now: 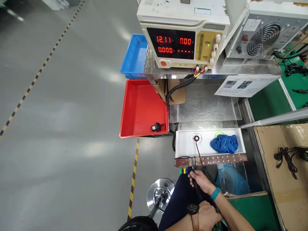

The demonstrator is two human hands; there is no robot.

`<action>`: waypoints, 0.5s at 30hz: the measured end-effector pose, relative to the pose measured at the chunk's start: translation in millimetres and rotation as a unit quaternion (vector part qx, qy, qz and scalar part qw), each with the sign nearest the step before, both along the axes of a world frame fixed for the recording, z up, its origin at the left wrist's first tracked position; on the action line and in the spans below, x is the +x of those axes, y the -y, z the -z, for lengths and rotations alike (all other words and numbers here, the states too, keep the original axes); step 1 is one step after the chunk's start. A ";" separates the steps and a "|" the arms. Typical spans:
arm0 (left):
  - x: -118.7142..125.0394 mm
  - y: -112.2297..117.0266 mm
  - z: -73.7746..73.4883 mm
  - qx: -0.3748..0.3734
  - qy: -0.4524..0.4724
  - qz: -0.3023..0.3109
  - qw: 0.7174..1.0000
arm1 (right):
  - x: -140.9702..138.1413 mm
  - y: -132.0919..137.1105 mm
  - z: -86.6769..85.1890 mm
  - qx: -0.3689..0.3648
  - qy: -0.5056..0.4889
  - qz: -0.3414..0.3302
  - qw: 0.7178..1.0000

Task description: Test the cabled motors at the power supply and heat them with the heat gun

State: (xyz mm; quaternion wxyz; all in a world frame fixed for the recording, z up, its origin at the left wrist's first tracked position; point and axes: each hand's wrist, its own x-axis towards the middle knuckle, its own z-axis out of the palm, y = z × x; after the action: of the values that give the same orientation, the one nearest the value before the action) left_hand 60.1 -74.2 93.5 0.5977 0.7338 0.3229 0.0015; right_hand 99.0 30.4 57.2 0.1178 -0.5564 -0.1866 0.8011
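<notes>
My right hand [201, 181], with a teal band at the wrist, pinches the end of a black cable [197, 190] just below a brown terminal strip [216, 159]. Closer to my body, my left hand [208, 215], with a watch on its wrist, is curled near dark cords; its fingers are mostly hidden. In the white tray [207, 149] above the strip sits a small round black part [196, 138], and a thin black cord runs from it down towards my right hand. A crumpled blue cloth [225, 143] lies to the right in that tray.
A power supply [178, 41] with lit red digits stands on a metal shelf. Left of the tray, a red bin [144, 109] holds a small black device [157, 127]. Cardboard [279, 192] with tied cords lies right. A stool's chrome base [157, 194] stands on the floor.
</notes>
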 end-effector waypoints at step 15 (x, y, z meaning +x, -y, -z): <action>-82.1 -42.5 -39.6 -0.080 -0.004 -0.283 0.956 | -27.2 10.9 16.3 0.062 -0.036 0.159 0.985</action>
State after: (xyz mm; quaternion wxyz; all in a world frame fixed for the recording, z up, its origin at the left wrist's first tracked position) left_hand -22.0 -31.7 133.0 0.6279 0.5624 0.5188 0.1421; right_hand 71.7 19.5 40.8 0.2844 -0.5412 -0.1412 0.7786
